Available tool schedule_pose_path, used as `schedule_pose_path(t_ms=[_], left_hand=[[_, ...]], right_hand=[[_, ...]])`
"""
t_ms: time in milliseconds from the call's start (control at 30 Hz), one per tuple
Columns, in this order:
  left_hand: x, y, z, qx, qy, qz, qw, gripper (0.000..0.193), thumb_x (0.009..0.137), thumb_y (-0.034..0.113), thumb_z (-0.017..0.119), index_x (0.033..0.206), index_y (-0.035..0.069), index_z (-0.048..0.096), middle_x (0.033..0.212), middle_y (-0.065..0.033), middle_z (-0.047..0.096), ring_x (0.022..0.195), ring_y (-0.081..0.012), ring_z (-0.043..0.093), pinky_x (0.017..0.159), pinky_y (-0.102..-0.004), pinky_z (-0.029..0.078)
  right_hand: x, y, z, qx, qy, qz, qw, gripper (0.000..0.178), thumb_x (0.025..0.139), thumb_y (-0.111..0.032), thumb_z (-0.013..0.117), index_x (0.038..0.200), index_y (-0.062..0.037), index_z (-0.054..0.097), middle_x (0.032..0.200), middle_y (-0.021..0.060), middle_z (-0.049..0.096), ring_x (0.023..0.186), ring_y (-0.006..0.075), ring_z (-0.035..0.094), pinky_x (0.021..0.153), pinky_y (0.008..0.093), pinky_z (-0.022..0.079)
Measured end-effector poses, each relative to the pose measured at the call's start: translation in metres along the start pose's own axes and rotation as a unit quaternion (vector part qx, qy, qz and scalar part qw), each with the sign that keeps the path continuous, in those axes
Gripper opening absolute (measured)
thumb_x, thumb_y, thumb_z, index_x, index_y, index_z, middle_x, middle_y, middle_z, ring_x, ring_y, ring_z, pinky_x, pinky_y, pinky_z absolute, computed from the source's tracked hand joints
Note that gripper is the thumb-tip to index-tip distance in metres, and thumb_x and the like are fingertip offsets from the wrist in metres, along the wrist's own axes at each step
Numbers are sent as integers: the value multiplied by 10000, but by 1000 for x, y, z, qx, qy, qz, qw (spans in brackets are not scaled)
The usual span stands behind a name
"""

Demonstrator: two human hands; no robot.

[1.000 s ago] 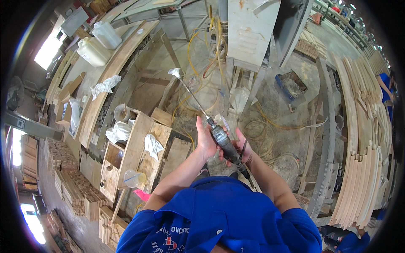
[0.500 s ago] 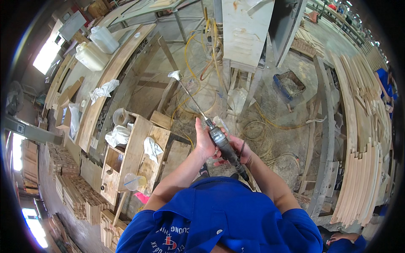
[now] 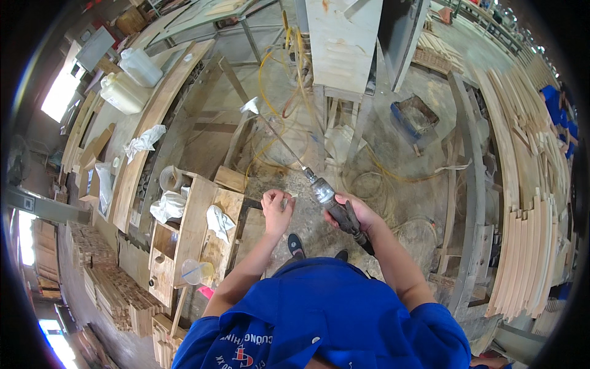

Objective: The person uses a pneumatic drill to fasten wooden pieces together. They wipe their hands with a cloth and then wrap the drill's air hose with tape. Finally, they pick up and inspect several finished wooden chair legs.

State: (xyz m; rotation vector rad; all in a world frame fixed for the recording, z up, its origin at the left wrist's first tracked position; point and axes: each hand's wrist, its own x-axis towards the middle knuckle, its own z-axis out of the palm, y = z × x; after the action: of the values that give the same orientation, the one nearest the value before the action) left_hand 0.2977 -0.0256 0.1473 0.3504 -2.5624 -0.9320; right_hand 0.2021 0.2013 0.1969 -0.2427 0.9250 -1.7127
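Observation:
In my right hand (image 3: 362, 216) is a straight dark-and-silver power tool (image 3: 323, 192), its fingers closed round the rear body. From the chuck a long thin rod (image 3: 276, 136) points away and to the left, ending in a white wad (image 3: 250, 106). My left hand (image 3: 278, 210) is apart from the tool, left of it, with curled fingers. Something small and pale shows at its fingertips, too small to name. Left of that hand stands a wooden drawer cabinet (image 3: 195, 212) with a white cloth (image 3: 219, 222) on it.
A clear plastic cup (image 3: 194, 272) sits near the cabinet's front. Yellow hoses (image 3: 393, 177) lie across the floor ahead. A blue bin (image 3: 415, 118) stands beyond, right of a grey metal cabinet (image 3: 341, 46). Wooden strips (image 3: 522, 258) are stacked at the right. Jugs (image 3: 126, 92) stand on the left bench.
My left hand has come off the tool and moved left, its fingers curling. The right hand still holds the tool, now further back along its body. The whole view has shifted slightly.

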Motion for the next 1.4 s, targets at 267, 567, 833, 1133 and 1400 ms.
schedule_pose_path(t_ms=[267, 567, 833, 1133, 1400], left_hand=[[3, 46, -11, -504, -219, -235, 802, 119, 900, 99, 542, 1002, 59, 494, 1024, -46, 561, 813, -138, 592, 644, -270, 519], [9, 58, -19, -498, -278, -244, 784, 117, 878, 106, 575, 951, 38, 514, 812, -33, 555, 638, -81, 534, 469, -204, 424], [15, 56, -18, -391, -262, -253, 845, 139, 852, 168, 640, 874, 52, 566, 703, 20, 552, 583, -48, 505, 454, -190, 379], [20, 57, -29, -383, -307, -258, 832, 148, 827, 162, 662, 880, 40, 598, 739, 18, 582, 625, -50, 530, 563, -200, 426], [15, 58, -23, -201, -246, -109, 942, 203, 787, 201, 702, 793, 14, 625, 692, -13, 572, 584, -91, 518, 546, -231, 416]], right_hand=[[-3, 11, -8, 82, 67, 4, 994, 549, 941, -524, 253, 1078, -59, 510, 759, 106, 622, 539, 161, 580, 488, 252, 470], [-3, 24, -5, 26, 109, 22, 993, 594, 929, -551, 211, 998, -54, 529, 709, 98, 610, 516, 170, 561, 466, 264, 445], [-4, 31, -3, 45, 94, 40, 994, 621, 918, -584, 197, 1017, -60, 516, 725, 115, 608, 530, 181, 567, 482, 278, 448], [-5, 39, -8, -2, 90, 20, 996, 556, 917, -546, 283, 1088, -55, 480, 743, 109, 608, 552, 167, 575, 494, 269, 438], [-5, 37, 7, -57, 90, -25, 994, 536, 822, -425, 546, 1169, -32, 435, 814, 97, 608, 609, 143, 584, 559, 249, 461]])
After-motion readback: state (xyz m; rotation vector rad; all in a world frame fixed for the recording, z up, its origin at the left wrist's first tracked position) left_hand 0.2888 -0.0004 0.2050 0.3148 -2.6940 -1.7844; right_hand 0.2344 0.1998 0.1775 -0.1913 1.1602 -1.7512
